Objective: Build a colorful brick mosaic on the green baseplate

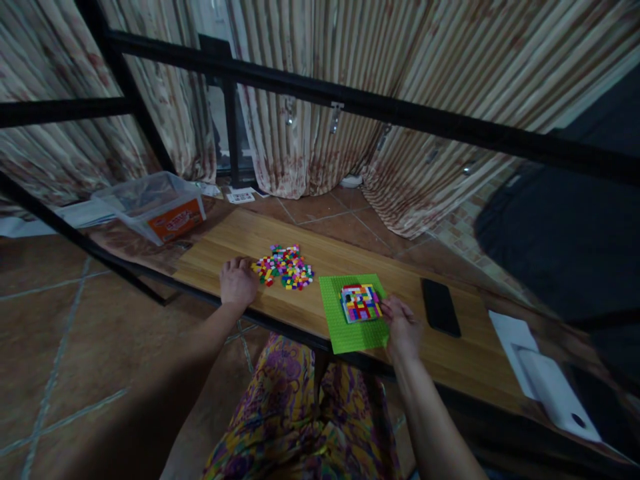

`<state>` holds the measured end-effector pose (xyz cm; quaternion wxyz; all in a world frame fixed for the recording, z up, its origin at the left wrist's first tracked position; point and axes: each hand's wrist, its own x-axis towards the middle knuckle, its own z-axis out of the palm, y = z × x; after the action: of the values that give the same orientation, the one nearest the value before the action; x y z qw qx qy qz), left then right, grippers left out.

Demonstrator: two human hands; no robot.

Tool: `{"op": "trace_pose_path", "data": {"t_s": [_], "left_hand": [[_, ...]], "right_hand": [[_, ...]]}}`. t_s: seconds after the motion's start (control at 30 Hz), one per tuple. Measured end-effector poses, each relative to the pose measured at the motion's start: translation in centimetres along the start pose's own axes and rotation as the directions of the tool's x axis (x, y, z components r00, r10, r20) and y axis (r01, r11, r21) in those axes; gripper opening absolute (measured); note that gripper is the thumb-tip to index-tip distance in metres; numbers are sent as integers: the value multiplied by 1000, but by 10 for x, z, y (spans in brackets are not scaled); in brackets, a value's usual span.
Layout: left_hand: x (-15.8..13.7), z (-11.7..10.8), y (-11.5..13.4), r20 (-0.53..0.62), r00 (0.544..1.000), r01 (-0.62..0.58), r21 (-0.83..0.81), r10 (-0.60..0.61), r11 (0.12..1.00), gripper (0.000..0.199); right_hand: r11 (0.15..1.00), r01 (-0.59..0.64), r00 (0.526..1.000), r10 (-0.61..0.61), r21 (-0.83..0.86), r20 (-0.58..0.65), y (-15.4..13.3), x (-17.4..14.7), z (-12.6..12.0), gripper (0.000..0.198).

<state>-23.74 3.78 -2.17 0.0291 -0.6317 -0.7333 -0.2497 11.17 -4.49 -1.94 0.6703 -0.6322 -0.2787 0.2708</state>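
A pile of small colourful toy bricks (pixel 287 267) lies loose on the wooden table. My left hand (pixel 238 283) rests on the tabletop at the pile's left edge, its fingers curled; whether they hold a brick is hidden. To the right of the pile, a green baseplate (pixel 336 327) reaches the table's front edge. On it stands a multicoloured block of joined bricks (pixel 361 303). My right hand (pixel 401 327) is at the block's right side, thumb and fingers pinched together near its edge. Anything between those fingertips is too small to make out.
A black phone (pixel 441 307) lies on the table (pixel 470 360) right of the baseplate. Beyond it are white paper (pixel 513 333) and a white device (pixel 557 393). A clear plastic box (pixel 155 207) with an orange label stands at the left. A black metal bar (pixel 320 93) crosses above the table.
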Motion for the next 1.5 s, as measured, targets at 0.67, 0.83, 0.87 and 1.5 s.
{"op": "trace_pose_path", "data": {"t_s": [0.67,0.83,0.87,1.5], "left_hand": [[-5,1,1,12,1000,13,9,-13,1000,34],[-5,0,1,7,1000,8,6,-8,1000,33],[-5,0,1,4,1000,8,6,-8,1000,33],[-2,3,-4,-34,999,-7,-5,7,1000,36]], "right_hand": [[623,703,591,-245,-342,768,-20,-86,113,22],[540,759,551,-236,-364,800,-14,-84,142,21],[527,765,550,-234,-371,802,-12,-84,145,21],[704,590,715,-229,-395,660,-37,-88,75,21]]}}
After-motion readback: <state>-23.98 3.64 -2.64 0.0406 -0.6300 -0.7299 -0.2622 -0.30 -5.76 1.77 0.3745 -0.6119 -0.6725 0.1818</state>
